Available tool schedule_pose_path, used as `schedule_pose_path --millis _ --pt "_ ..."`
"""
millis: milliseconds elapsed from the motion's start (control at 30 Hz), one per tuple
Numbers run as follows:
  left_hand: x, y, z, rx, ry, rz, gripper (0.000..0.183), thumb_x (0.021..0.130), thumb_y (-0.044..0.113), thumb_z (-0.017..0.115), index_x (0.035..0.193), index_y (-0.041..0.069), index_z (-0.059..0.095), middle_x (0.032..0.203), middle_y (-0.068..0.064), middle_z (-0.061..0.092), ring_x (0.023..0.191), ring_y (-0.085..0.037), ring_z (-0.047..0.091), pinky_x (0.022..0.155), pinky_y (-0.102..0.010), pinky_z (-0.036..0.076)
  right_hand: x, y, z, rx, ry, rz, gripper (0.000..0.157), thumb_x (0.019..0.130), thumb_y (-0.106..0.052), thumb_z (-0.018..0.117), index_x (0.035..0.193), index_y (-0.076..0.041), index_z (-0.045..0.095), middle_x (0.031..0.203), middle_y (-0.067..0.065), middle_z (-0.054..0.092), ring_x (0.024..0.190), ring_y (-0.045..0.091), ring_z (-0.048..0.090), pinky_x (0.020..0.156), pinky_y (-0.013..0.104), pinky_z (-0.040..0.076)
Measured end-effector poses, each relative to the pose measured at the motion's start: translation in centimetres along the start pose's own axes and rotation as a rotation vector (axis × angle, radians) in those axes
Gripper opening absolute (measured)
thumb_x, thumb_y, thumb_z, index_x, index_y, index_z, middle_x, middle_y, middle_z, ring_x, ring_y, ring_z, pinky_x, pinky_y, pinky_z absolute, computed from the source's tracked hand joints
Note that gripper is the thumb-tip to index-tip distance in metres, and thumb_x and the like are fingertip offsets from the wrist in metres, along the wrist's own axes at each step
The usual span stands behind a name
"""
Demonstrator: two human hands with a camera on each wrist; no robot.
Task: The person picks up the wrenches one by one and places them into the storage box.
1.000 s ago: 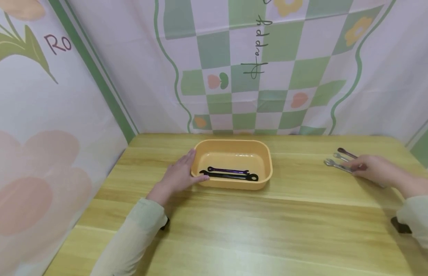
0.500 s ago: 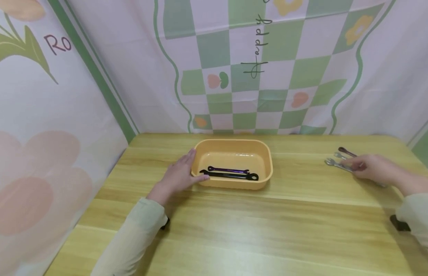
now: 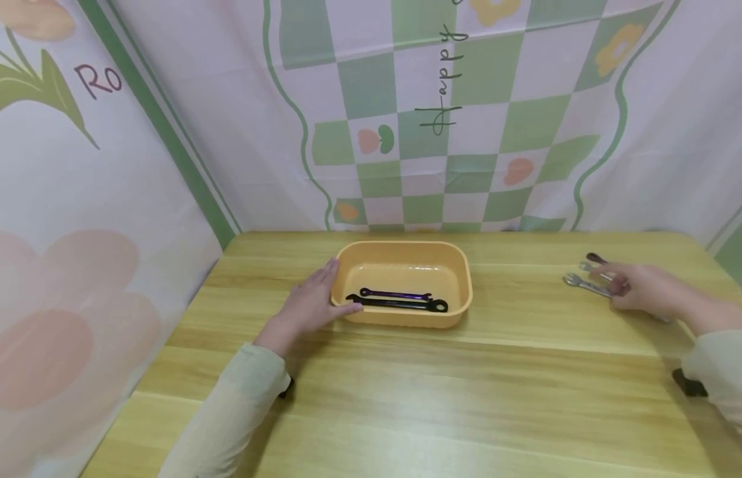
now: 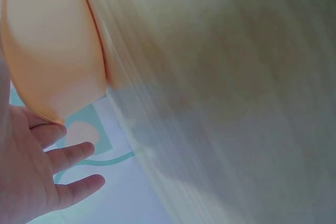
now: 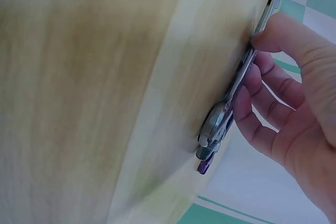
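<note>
My left hand (image 3: 307, 299) rests against the left end of a yellow-orange plastic box (image 3: 460, 318), its thumb lying over the near corner of the rim. Spread, straight fingers show in the left wrist view (image 4: 73, 156). Inside the box lie a black combination wrench (image 3: 400, 304) and a smaller purple wrench (image 3: 394, 294). At the table's right, my right hand (image 3: 651, 292) is over a row of wrenches. In the right wrist view, thumb and curled fingers pinch a silver wrench (image 5: 244, 69) low at the tabletop. The hand hides parts of the wrenches.
Beside the right hand, a silver wrench (image 3: 586, 285) lies nearest and a dark purple-brown one (image 3: 595, 257) farthest. The wooden table (image 3: 442, 398) reaches back to a patterned cloth (image 3: 427, 179), with another cloth (image 3: 107, 265) along the left.
My right fingertips have shifted slightly back, from the nearest silver wrench toward the one behind it. The left hand and box have stayed put.
</note>
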State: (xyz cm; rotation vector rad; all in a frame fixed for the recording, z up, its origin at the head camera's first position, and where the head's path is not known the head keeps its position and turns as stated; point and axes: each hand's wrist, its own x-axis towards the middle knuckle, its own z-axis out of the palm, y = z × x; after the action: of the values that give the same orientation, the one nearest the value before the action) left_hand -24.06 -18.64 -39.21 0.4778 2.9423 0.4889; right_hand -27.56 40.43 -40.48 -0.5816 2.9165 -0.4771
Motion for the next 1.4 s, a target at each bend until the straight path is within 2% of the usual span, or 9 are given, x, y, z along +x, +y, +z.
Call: schedule_pose_path --millis 167,500,767,1133,1400 --pt "-0.02 0.07 -0.01 -0.005 0.005 -0.008 0.113 0.091 0.075 0.056 0.165 0.01 0.001 0.172 -0.009 0.005 0.154 -0.036 0.018 0.116 -0.07 0.019 -0.02 -0.07 0.02 0.028 -0.005 -0.003 0.065 0.078 -0.003 0.081 0.134 0.011 0.052 0.092 0.007 0.066 0.074 0.015 0.056 0.06 0.028 0.048" --pt "0.09 0.16 0.17 -0.014 -0.002 0.004 0.112 0.092 0.073 0.058 0.165 0.008 0.002 0.171 -0.011 0.006 0.154 -0.037 0.019 0.117 -0.067 0.021 -0.19 -0.29 0.4 0.043 -0.015 -0.014 0.049 0.074 0.0 0.079 0.121 0.001 0.063 0.089 0.002 0.061 0.067 0.012 0.048 0.059 0.027 0.043" --pt "0.09 0.1 0.22 -0.007 0.003 0.012 0.113 0.091 0.073 0.058 0.165 0.007 0.003 0.171 -0.012 0.008 0.153 -0.037 0.02 0.117 -0.067 0.022 0.09 -0.45 0.53 0.035 -0.039 -0.009 0.056 0.071 0.003 0.078 0.124 0.005 0.061 0.092 0.004 0.062 0.073 0.014 0.049 0.062 0.027 0.043" --pt "0.15 -0.08 0.46 -0.011 -0.005 0.003 0.113 0.091 0.073 0.058 0.165 0.009 0.001 0.171 -0.01 0.007 0.154 -0.035 0.019 0.117 -0.067 0.023 0.14 -0.34 0.64 0.004 -0.036 -0.005 0.057 0.073 0.002 0.078 0.127 0.005 0.061 0.091 0.004 0.061 0.069 0.014 0.047 0.061 0.027 0.042" --pt "0.19 -0.1 0.2 -0.005 0.01 0.004 0.112 0.091 0.074 0.057 0.165 0.01 0.002 0.171 -0.01 0.008 0.153 -0.036 0.02 0.118 -0.063 0.023 0.57 -0.66 0.16 0.007 -0.033 -0.015 0.058 0.073 0.002 0.079 0.127 0.005 0.061 0.094 0.007 0.064 0.075 0.016 0.052 0.065 0.032 0.046"
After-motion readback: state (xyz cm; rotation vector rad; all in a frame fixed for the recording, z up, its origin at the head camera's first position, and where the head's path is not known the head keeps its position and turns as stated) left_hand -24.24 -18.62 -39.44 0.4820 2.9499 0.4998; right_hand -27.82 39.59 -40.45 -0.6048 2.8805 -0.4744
